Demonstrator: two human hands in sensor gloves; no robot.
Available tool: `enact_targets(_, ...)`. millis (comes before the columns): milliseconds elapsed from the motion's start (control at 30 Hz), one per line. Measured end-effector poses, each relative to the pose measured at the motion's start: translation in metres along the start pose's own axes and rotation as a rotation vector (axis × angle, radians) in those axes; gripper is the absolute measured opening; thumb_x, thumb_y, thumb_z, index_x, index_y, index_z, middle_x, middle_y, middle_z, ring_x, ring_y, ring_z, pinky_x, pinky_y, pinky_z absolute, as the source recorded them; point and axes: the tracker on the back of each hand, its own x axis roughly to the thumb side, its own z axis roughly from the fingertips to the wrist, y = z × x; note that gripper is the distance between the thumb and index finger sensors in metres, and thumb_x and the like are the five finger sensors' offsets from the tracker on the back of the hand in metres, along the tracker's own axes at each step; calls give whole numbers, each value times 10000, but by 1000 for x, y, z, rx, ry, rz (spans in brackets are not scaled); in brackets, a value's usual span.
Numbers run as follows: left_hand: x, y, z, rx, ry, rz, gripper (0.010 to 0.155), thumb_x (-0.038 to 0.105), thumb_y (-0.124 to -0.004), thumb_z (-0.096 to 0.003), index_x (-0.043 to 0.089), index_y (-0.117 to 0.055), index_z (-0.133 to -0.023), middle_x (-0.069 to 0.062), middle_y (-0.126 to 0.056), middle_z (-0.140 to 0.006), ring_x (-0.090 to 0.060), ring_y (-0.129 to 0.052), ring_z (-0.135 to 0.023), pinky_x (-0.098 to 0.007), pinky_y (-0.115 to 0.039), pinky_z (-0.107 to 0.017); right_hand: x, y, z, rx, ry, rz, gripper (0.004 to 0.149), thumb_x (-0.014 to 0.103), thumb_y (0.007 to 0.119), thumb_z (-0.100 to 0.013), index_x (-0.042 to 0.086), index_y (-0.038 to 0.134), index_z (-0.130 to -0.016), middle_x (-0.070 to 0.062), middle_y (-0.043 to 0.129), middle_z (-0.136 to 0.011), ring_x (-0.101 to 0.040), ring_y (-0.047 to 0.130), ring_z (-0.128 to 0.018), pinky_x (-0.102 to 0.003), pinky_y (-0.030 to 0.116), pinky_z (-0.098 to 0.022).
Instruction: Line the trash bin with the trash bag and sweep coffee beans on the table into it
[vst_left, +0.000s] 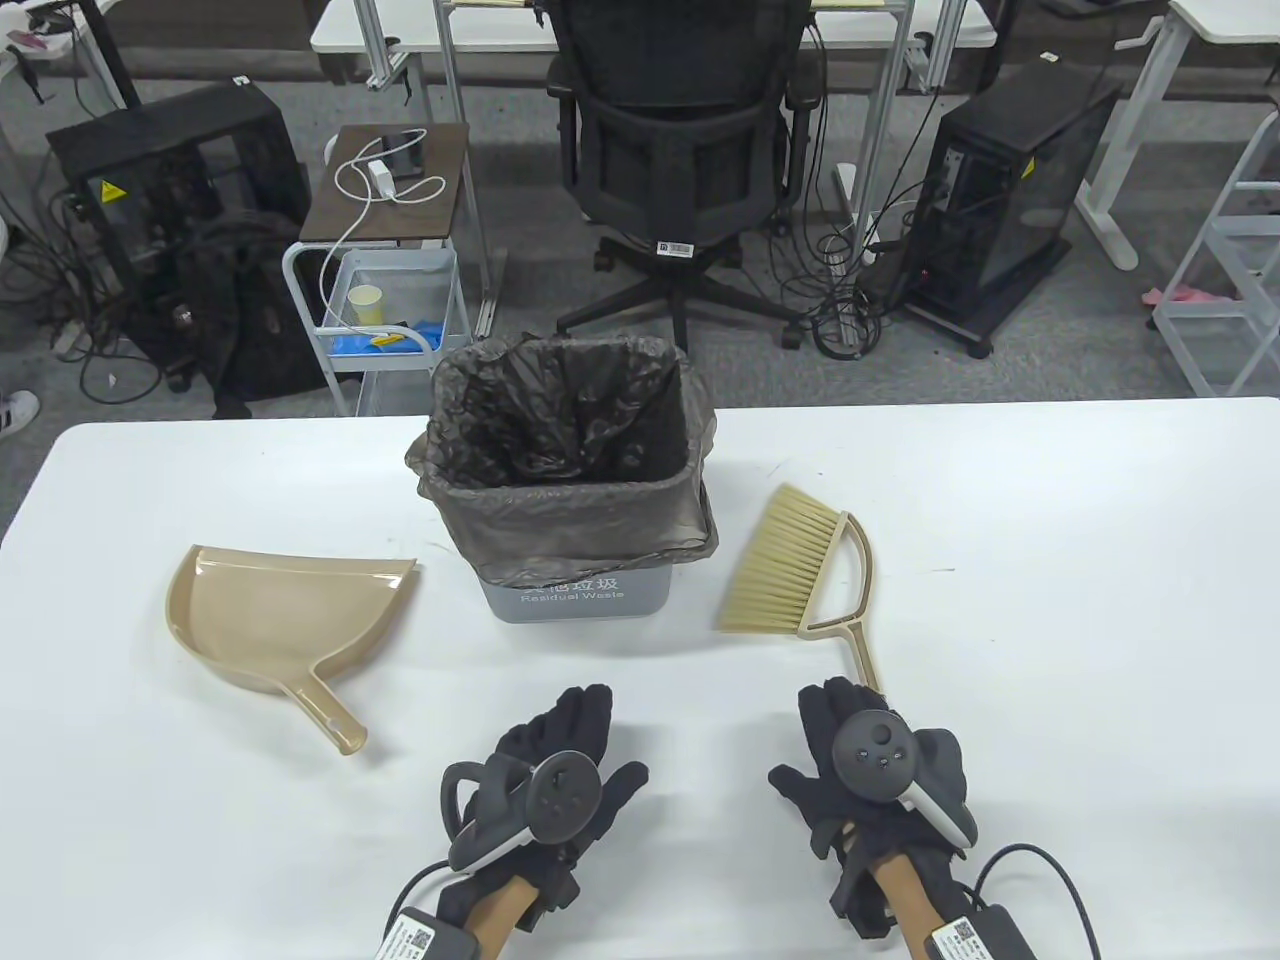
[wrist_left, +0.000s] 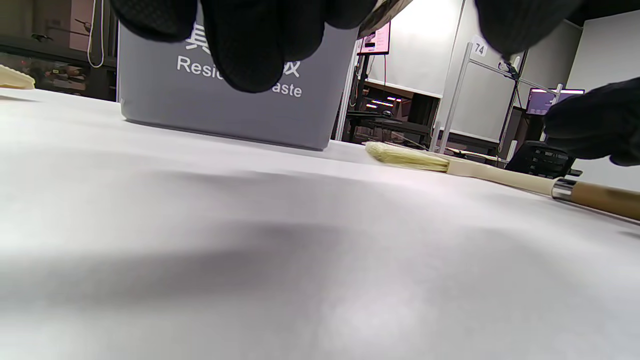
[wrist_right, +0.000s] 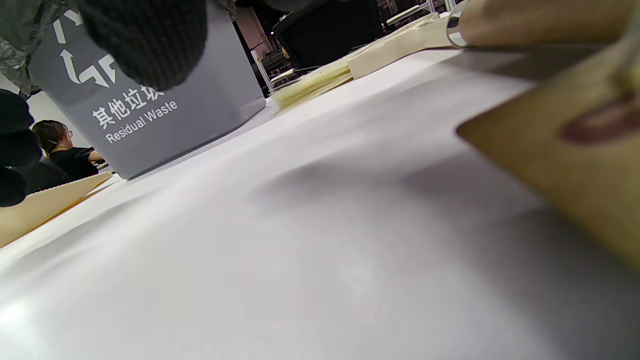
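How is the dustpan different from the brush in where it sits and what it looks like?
The dustpan lies to the left of the trash bin; the brush lies to its right. The dustpan is a broad solid scoop, while the brush has a fan of pale bristles in an open frame. The brush's handle ends at the right hand; the dustpan's handle lies apart from the left hand. Both are tan plastic and lie flat on the table.

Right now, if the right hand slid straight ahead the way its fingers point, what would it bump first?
Probably the brush. The right hand lies flat on the table, its fingers pointing up the table at the end of the brush handle. Whether they already touch it is unclear.
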Motion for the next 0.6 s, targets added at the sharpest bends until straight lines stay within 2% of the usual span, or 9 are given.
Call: enact_targets(600,-2,-1,0,-17,5,2,843,675,-695,-551,138,-445,-1151,-185,-579,-1173,-381,-773,-977,-644,-601,-713,-1,0,0,6,-20,-11,823,498,772,-451,190,333,-1076,-153,243,-1132,-481,206,-1015,-620,214,-719)
